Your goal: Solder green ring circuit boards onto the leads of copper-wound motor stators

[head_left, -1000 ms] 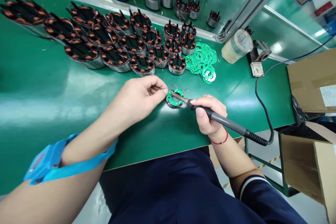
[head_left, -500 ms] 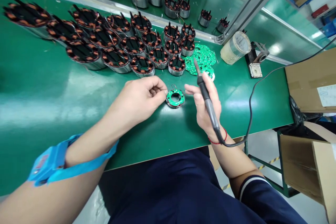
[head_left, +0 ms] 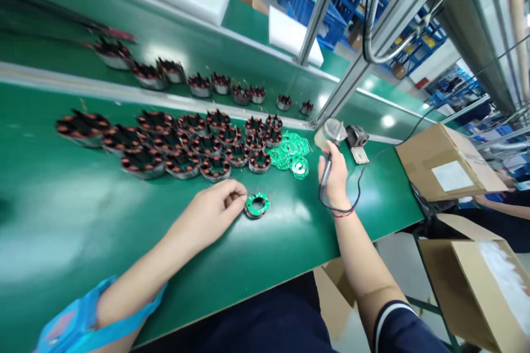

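The left hand [head_left: 218, 199] pinches the near-left edge of a green ring board [head_left: 257, 204] lying flat on the green surface [head_left: 83, 215], while the right hand [head_left: 336, 175] is closed around a soldering iron [head_left: 325, 172], raised well right of the board toward a tape roll [head_left: 330, 132]. By my judgement this board's joints are between touches; many wound stators [head_left: 182, 146] and bare boards [head_left: 292, 151] wait beyond. No writing is legible; the carton label [head_left: 452, 176] is blurred

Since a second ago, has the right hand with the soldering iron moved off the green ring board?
Yes. The right hand has carried the soldering iron away from the ring board, toward the tape roll at the bench's far right.
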A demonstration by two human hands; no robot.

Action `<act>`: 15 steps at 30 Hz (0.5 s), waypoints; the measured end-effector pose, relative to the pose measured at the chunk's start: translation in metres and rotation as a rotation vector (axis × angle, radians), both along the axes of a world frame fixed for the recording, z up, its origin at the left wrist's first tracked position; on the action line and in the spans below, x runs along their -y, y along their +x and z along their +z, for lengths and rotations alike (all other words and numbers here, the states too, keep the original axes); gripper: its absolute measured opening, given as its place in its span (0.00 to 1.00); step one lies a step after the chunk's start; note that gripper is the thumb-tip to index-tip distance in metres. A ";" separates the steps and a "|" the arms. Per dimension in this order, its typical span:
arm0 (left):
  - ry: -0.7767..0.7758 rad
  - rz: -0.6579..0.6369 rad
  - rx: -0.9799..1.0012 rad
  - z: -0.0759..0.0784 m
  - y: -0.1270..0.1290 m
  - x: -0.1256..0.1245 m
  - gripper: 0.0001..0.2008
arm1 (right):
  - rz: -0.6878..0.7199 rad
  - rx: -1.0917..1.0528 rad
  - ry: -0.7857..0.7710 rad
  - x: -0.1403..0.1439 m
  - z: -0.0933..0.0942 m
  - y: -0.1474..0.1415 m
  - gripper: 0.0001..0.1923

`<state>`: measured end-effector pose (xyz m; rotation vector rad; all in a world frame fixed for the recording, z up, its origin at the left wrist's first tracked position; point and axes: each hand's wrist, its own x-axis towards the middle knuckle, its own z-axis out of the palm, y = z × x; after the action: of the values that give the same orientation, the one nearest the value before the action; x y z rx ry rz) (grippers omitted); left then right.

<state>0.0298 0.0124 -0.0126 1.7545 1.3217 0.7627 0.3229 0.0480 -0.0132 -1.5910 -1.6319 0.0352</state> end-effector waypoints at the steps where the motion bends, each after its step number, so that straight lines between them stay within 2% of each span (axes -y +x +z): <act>1: -0.001 0.021 0.031 0.001 -0.004 -0.001 0.14 | -0.025 -0.052 -0.068 -0.008 0.004 0.009 0.19; 4: 0.028 0.114 0.069 0.017 -0.032 -0.017 0.21 | 0.004 -0.166 -0.056 -0.016 0.008 0.016 0.21; 6: 0.090 0.180 0.004 0.035 -0.060 -0.042 0.20 | -0.028 -0.315 0.015 -0.009 0.004 0.008 0.23; 8: 0.160 0.250 -0.107 0.053 -0.091 -0.079 0.17 | -0.090 -0.426 0.052 -0.001 -0.006 -0.003 0.24; 10: 0.220 0.296 -0.211 0.065 -0.118 -0.124 0.15 | -0.129 -0.427 0.051 0.002 -0.018 -0.013 0.22; 12: 0.257 0.310 -0.275 0.071 -0.139 -0.169 0.12 | -0.097 -0.363 0.037 0.000 -0.029 -0.018 0.18; 15: 0.342 0.267 -0.328 0.068 -0.160 -0.221 0.11 | -0.025 -0.252 0.058 -0.008 -0.042 -0.013 0.13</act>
<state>-0.1303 0.2332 0.0553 2.0622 1.7538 0.9190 0.3097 0.0564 -0.0554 -1.4972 -1.4059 0.1668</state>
